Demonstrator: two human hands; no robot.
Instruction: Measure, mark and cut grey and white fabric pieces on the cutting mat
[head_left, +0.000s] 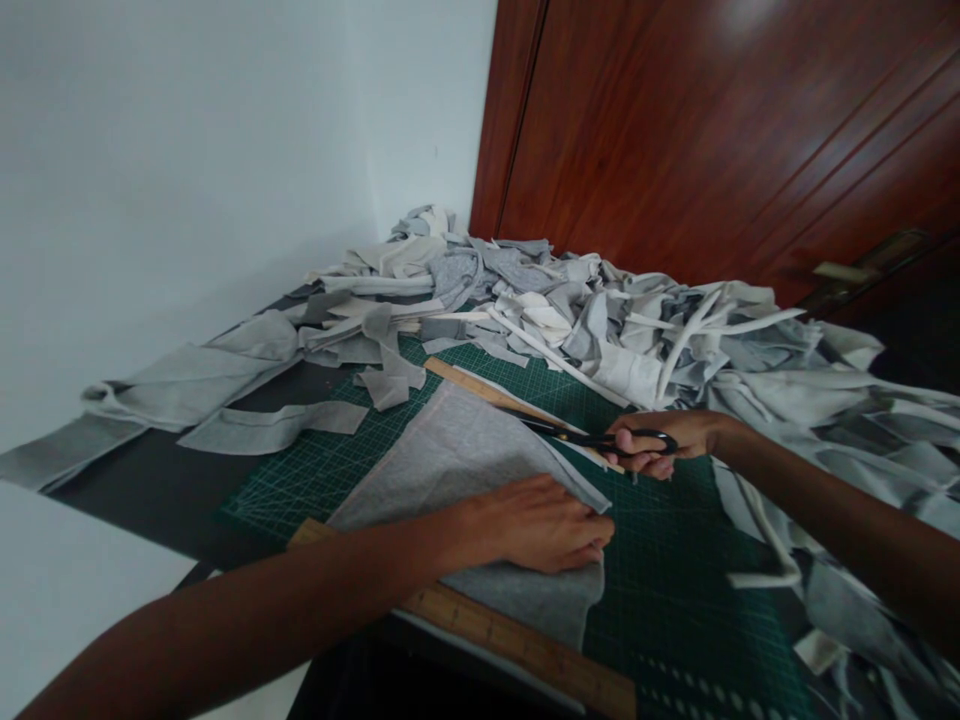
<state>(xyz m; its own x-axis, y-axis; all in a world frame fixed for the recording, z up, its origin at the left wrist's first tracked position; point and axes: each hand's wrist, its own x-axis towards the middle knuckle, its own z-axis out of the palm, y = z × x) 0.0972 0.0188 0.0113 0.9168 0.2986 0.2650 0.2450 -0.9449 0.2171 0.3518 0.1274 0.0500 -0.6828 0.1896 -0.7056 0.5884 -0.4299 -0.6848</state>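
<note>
A light grey piece of fabric (427, 450) lies on a green cutting mat (667, 570). My left hand (544, 525) presses on it, fingers curled and closed at its right edge; the fingertips are partly hidden. In my right hand (652, 445) is a pair of black-handled scissors (574, 435), the blades pointing left along the fabric's far right edge. Beside the blades, a wooden ruler (469, 382) runs diagonally, partly covered by the fabric. Another wooden ruler (517, 645) lies along the mat's near edge, below my left forearm.
Grey and white fabric scraps (600, 330) are heaped along the back and right of the dark table (157, 490). Loose strips (277, 425) lie at the left. Behind stand a white wall (225, 130) and a reddish-brown wooden door (675, 130) with a handle.
</note>
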